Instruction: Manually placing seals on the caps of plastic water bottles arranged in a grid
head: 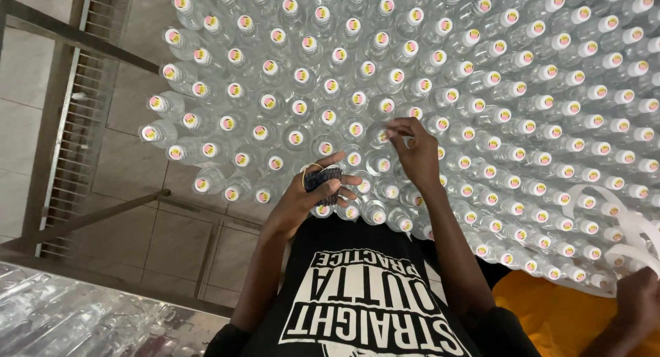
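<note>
The right hand (418,154) is the nearer one to the work; its fingertips (393,131) are pinched together directly over the cap of a clear bottle (382,138), so the thing they reach for lies just below and slightly ahead of them, its long axis running upright, straight toward the camera, with only the round cap and shoulders showing; whether the pinch holds something small, such as a seal or label, I cannot tell, since the fingertips hide it. The left hand (313,192) sits just behind and to the left of those fingers, nearer the body; it is curled closed around a small dark stack (323,178) with a thin yellow band looped beside it, thumb laid over the top and fingers wrapped beneath. The packed bottles (330,89) spread out ahead of and to both sides of the fingers, standing shoulder to shoulder in close rows; they are transparent smooth plastic, glossy and ribbed by reflections, each topped by a white round cap with a pink and yellow mark. To the far right of the fingers, near the lower corner, another person's hand (639,302) handles curling white strips (619,213) lying over the bottles, above an orange garment. To the left, well apart, a grey metal frame (82,219) with a wire grille stands over a tiled floor (130,164).
</note>
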